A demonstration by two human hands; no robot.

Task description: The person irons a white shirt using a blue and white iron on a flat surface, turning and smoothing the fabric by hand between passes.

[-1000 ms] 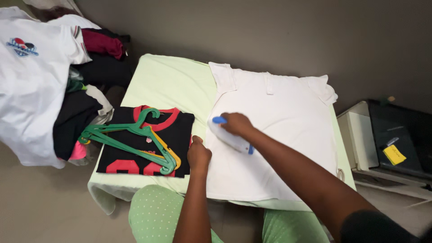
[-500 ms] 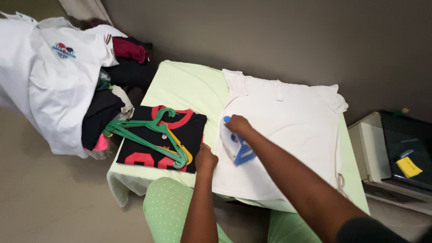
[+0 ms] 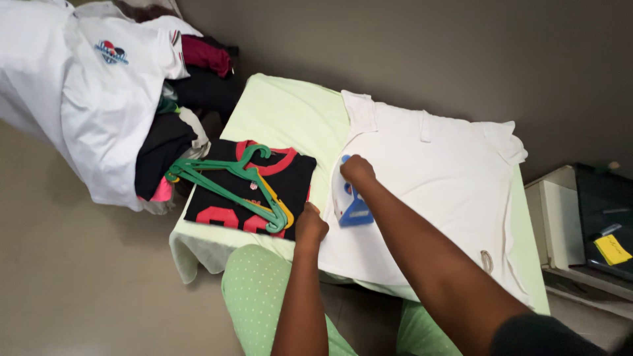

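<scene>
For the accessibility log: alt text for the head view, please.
The right hand presses a blue-and-white iron on a white shirt spread over a pale green board; the left hand pins the shirt's edge beside a folded black jersey with green hangers.

Two bare arms reach forward from the bottom of the view, over the near edge of the ironing board. The left arm rises almost straight up from the bottom edge. The left hand (image 3: 310, 226) is curled into a loose fist with its knuckles up, sitting at the board's near edge. The right arm enters from the lower right corner and stretches diagonally up and to the left, with a dark sleeve at the shoulder. The right hand (image 3: 357, 171) lies farther in, toward the middle of the board, fingers closed tightly in a grip, back of the hand facing up. The two hands are near each other but apart.
</scene>
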